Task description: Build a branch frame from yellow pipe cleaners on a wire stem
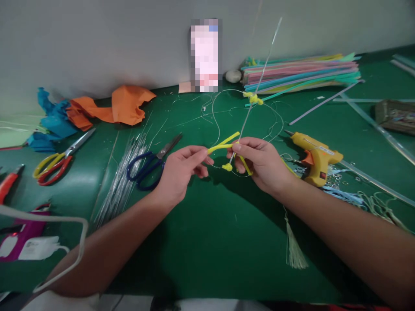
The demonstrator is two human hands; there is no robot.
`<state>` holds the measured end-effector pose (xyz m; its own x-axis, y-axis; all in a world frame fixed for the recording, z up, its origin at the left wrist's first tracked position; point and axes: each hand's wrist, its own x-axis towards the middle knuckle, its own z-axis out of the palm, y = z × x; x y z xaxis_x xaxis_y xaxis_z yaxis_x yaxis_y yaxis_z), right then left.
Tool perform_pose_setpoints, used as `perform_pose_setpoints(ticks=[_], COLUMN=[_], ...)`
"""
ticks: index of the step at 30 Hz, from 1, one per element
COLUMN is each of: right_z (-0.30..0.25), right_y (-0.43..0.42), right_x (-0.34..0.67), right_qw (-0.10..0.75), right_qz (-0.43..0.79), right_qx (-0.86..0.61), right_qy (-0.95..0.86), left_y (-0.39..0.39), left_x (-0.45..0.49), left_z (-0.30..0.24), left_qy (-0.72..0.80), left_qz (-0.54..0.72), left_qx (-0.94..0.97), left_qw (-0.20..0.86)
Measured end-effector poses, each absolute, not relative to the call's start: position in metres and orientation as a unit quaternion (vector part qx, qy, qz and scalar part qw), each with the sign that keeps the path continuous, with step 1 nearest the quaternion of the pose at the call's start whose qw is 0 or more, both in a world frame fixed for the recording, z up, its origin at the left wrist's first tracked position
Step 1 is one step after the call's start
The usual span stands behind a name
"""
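My left hand [181, 168] pinches one end of a yellow pipe cleaner [219, 147] between thumb and fingertips. My right hand [256, 157] is closed around the same pipe cleaner, where it crosses a straight silvery wire [247, 116]. That wire rises from my right fingers, tilted toward the upper right. Near its upper part, a yellow knot [253, 98] joins it to a thin wire loop [216, 112]. Just below my fingers is a smaller yellow knot [227, 167]. My right fingers partly hide the crossing.
Blue-handled scissors [145, 170] and a bundle of wires [125, 172] lie left, with red-and-yellow scissors [60, 162] beyond. A yellow glue gun [316, 155] is at right, near a pale tassel [295, 246]. Pipe cleaners [301, 73] and a propped phone [205, 56] are behind.
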<state>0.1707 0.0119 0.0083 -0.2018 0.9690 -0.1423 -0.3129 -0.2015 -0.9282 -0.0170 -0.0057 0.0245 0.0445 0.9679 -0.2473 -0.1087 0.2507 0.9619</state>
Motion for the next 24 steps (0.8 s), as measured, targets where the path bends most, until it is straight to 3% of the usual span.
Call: perform_pose_setpoints(ticks=[24], right_z=[0.0060], right_y=[0.0147], right_x=[0.1731], right_qw=[0.490], right_qz=[0.670], right_qx=[-0.395], right_qy=[-0.394], left_y=[-0.0047], left_x=[-0.0190], left_z=[0.0212], left_qy=[0.511], left_qz=[0.391], left_qx=[0.447], left_qw=[0.621])
